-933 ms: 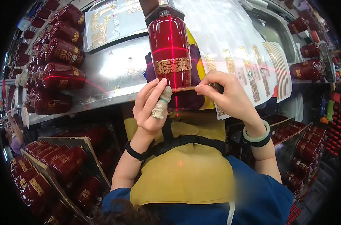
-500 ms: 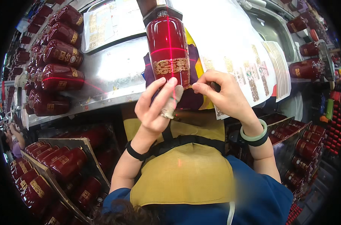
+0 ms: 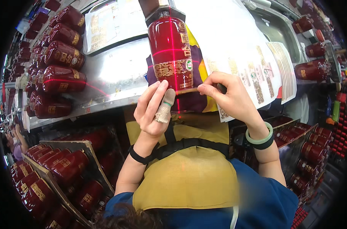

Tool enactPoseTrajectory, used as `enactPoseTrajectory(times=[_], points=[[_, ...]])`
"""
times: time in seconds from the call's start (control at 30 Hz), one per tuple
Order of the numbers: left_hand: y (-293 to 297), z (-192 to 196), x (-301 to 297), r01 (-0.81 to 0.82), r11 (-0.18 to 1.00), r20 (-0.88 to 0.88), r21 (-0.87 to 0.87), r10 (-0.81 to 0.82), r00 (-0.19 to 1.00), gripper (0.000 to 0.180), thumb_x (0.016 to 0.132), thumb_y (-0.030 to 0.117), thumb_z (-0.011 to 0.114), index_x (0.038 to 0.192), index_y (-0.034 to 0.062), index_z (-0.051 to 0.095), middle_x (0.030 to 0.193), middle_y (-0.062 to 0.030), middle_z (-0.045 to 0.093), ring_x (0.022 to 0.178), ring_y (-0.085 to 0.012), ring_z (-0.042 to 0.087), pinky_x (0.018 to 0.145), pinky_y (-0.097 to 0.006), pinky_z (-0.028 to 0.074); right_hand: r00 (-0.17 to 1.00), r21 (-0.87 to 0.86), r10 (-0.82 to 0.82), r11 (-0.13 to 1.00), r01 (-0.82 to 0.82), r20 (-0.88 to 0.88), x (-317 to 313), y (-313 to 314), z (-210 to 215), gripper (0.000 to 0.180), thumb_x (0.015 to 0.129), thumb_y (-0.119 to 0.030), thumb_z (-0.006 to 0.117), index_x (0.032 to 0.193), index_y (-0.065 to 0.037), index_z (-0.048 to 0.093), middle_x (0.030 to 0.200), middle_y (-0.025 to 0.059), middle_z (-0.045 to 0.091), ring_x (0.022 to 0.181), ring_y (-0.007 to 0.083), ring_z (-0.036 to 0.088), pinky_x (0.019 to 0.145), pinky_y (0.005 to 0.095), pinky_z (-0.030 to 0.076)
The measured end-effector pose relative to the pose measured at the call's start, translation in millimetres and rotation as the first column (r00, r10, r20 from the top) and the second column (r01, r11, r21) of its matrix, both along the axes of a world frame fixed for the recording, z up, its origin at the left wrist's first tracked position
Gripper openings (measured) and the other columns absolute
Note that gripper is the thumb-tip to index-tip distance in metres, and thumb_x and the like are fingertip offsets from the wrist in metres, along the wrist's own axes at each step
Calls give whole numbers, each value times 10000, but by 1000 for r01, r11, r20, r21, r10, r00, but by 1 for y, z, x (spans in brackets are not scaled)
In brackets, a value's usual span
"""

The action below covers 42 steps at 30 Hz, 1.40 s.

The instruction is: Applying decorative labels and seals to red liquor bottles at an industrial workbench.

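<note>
Fingertips (image 3: 202, 89) of right hand (image 3: 231, 95) pinch strip (image 3: 188, 91) by bottle (image 3: 164, 38).

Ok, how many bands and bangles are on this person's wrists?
3: one black band at the wrist of the left hand, plus a green bangle and a second black band together below the right hand. Overlap there could hide more.

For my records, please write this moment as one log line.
left hand: at bottle base; right hand: pinching strip; red lines: across bottle
</note>
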<state>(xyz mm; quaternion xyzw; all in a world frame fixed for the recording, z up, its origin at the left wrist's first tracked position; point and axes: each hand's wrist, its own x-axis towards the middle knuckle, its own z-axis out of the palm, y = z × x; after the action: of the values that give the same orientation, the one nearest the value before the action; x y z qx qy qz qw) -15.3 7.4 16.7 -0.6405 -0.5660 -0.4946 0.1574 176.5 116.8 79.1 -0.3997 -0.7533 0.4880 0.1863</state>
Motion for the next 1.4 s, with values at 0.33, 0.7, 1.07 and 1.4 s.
enactPoseTrajectory(times=[0.33, 0.7, 1.07, 1.4], points=[[4, -1, -4, 16, 999, 10, 40, -16, 1000, 222, 779, -94, 826, 984, -66, 748, 1066, -146, 759, 977, -315, 734, 788, -383, 629, 1000, -13, -3, 1000, 3, 6, -4, 1, 0, 243, 929, -207, 754, 890, 31, 735, 715, 106, 659, 613, 168, 556, 609, 326, 450], [-3, -3, -1, -29, 999, -39, -18, 28, 999, 255, 787, -86, 819, 1027, -62, 735, 1158, -148, 737, 1048, -342, 701, 862, -388, 609, 1000, 0, -2, 1000, 2, 2, -3, 2, -4, 234, 922, -198, 758, 890, 33, 736, 721, 113, 660, 625, 178, 570, 617, 338, 459], [6, -4, -6, 35, 998, -17, 55, -34, 999, 263, 771, -90, 838, 1008, -65, 728, 1088, -165, 752, 972, -353, 737, 806, -404, 621, 1000, 3, -1, 1000, 1, 28, -7, 1, 4, 227, 918, -190, 763, 897, 34, 736, 737, 120, 669, 640, 191, 597, 630, 341, 473], [-3, 2, 0, -22, 1000, -28, -23, 21, 999, 334, 812, -89, 805, 1132, -101, 712, 1174, -162, 731, 1094, -340, 695, 920, -388, 597, 1000, 2, 6, 1000, -6, -14, -7, 0, -1, 226, 916, -190, 769, 906, 35, 740, 758, 122, 674, 645, 195, 603, 627, 337, 471]])
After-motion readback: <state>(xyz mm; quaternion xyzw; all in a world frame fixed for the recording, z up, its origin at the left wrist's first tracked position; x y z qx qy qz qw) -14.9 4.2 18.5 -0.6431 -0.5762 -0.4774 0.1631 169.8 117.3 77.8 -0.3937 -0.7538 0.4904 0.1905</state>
